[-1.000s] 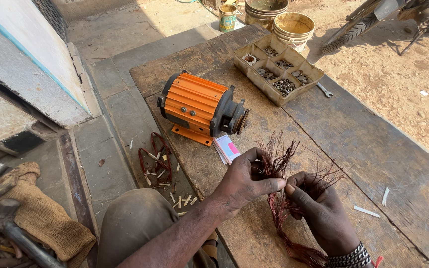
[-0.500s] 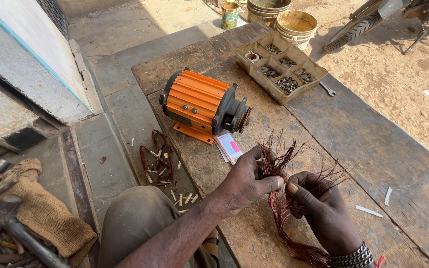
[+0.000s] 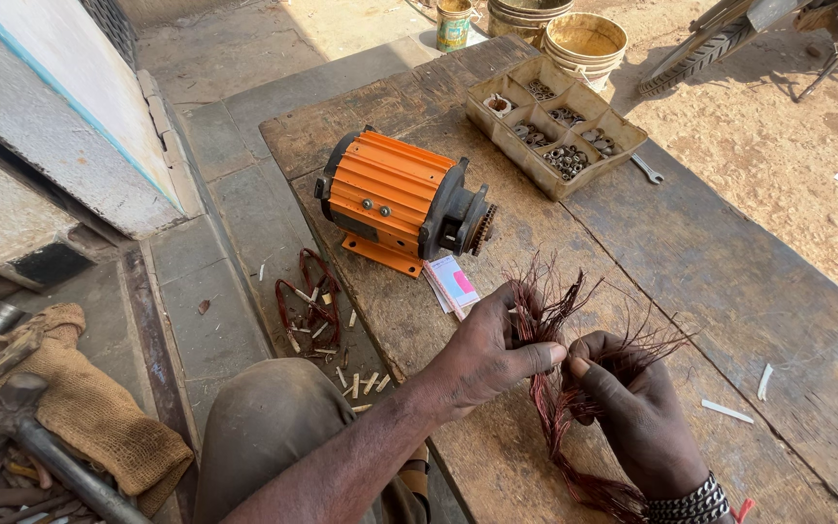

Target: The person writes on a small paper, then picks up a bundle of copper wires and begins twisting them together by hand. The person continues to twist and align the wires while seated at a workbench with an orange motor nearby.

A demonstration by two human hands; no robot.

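Both of my hands grip a bundle of thin reddish copper wire (image 3: pixel 563 408) over a worn wooden bench (image 3: pixel 729 281). My left hand (image 3: pixel 487 354) pinches the strands near their frayed upper ends. My right hand (image 3: pixel 632 408), with a metal bracelet at the wrist, holds the bundle just to the right, fingertips almost touching the left thumb. The wire's loop trails down toward the bench's front edge. An orange electric motor (image 3: pixel 400 199) with a dark end cap and small gear lies behind my hands. A small white and pink packet (image 3: pixel 453 283) lies between motor and hands.
A compartment tray of nuts and small parts (image 3: pixel 555 126) sits at the back with a spanner (image 3: pixel 647 170) beside it. Buckets (image 3: pixel 584 44) stand beyond. Wire scraps (image 3: pixel 307 301) and wood chips lie on the concrete left. Sacking and a hammer (image 3: pixel 41 437) are at lower left.
My hands stay on the wire bundle and have worked slightly along the strands; the thumb and fingertips are now pinched closer together. The view has shifted a little.
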